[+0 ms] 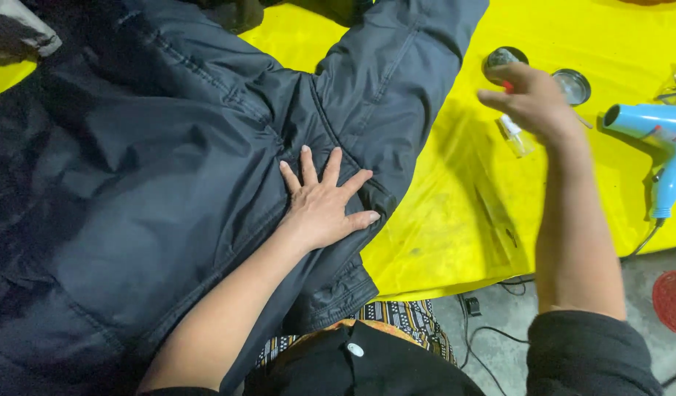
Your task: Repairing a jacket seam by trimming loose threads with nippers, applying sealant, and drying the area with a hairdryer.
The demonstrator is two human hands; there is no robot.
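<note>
Pressing left hand [322, 202] flat on dark jacket [132, 183], yellow table [455, 220].

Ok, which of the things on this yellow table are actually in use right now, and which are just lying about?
In use:
- dark jacket, pressed flat under the left hand
- small clear bottle, right under the right hand, whose fingers reach over it; whether they grip it cannot be told

Lying about:
- blue hair dryer
- two round tins
- yellow table cover
</note>
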